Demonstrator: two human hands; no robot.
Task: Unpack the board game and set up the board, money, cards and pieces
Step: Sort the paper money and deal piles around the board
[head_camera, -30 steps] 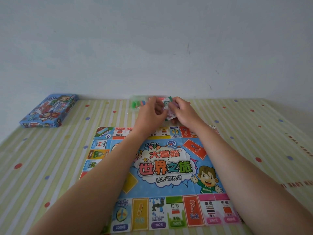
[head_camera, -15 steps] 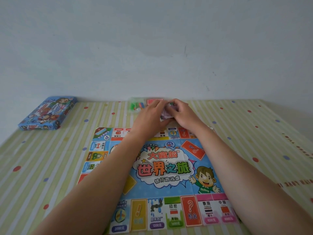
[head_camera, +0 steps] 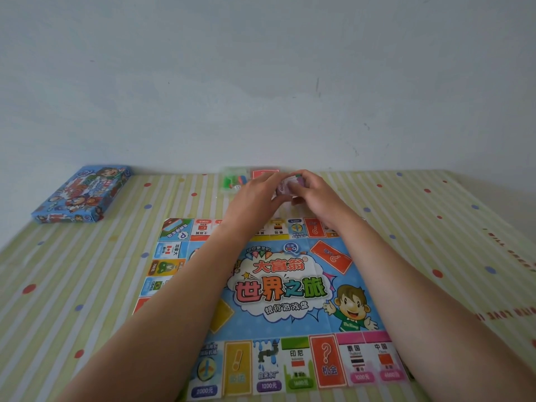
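Observation:
The paper game board (head_camera: 278, 288) lies unfolded flat on the striped table, colourful squares round its edge. Beyond its far edge both hands meet over a small purple-pink stack of play money (head_camera: 285, 187). My left hand (head_camera: 255, 198) and my right hand (head_camera: 314, 195) both hold that stack between fingers and thumbs. A clear bag of small coloured pieces and a die (head_camera: 235, 181) lies just left of the hands. A red card pack (head_camera: 262, 174) shows behind my left hand, partly hidden.
The blue game box (head_camera: 82, 194) lies at the far left by the wall. The table wears a green-striped dotted cloth (head_camera: 435, 227). A pale wall rises right behind the far table edge.
Both hands have drawn slightly farther from me, toward the wall, and the paper stack between them now shows a purple face instead of a green and white one.

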